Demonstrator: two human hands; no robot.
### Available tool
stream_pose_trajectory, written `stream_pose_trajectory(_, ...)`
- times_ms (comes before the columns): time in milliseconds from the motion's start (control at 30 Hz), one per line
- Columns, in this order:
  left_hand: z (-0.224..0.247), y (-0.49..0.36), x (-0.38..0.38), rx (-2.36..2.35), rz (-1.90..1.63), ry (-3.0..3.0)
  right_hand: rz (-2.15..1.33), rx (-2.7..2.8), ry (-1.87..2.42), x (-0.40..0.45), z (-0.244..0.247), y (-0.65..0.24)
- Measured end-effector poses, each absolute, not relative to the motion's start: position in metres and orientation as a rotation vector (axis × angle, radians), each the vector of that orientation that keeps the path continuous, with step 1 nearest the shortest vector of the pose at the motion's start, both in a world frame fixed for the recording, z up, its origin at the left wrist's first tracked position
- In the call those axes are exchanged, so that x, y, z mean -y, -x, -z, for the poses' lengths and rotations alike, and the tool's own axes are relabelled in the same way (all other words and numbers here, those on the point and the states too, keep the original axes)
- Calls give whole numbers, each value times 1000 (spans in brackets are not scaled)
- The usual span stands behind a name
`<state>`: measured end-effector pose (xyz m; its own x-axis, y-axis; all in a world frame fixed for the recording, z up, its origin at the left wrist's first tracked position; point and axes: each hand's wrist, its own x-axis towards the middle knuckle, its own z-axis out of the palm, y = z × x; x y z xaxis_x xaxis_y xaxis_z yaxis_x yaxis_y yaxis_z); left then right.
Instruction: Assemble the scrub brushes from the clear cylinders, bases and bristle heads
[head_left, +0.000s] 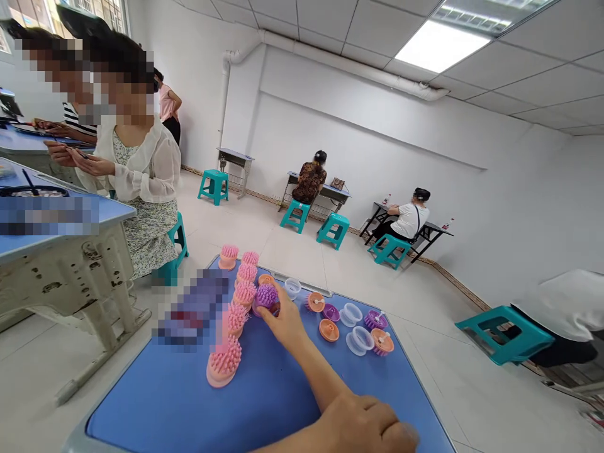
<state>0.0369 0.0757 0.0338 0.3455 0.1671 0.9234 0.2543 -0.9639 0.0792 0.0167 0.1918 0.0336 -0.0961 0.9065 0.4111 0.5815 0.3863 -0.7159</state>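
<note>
Blue laminate tabletop lies beneath the hands, with six pink bristled silicone brush heads standing along its left side in one bent row, perhaps set that way to keep them apart from the loose pieces. The right hand reaches to that row, its grip pressed together on a purple bristled silicone brush head, which sits on the tabletop just beside the pink ones. The left hand rests near the lower edge, its grip curled shut with nothing visible inside. Further right, apparently grouped by kind, lie four round orange silicone discs, two purple silicone pieces and three clear plastic rings
</note>
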Motion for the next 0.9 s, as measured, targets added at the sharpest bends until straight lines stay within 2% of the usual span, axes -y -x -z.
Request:
stream_pose_trajectory(367, -46, -22, -87, 372, 1713, 2708, -201, 1565, 1566, -202, -71, -83)
stream_pose_trajectory(600, -53, -8, -105, 814, 1790, 2753, -129, 1734, 1828, -200, -71, -120)
stream_pose_trajectory(900, -45, 1, -139, 1509, 1967, 2647, -87, 1831, 1962, -209, -52, -112)
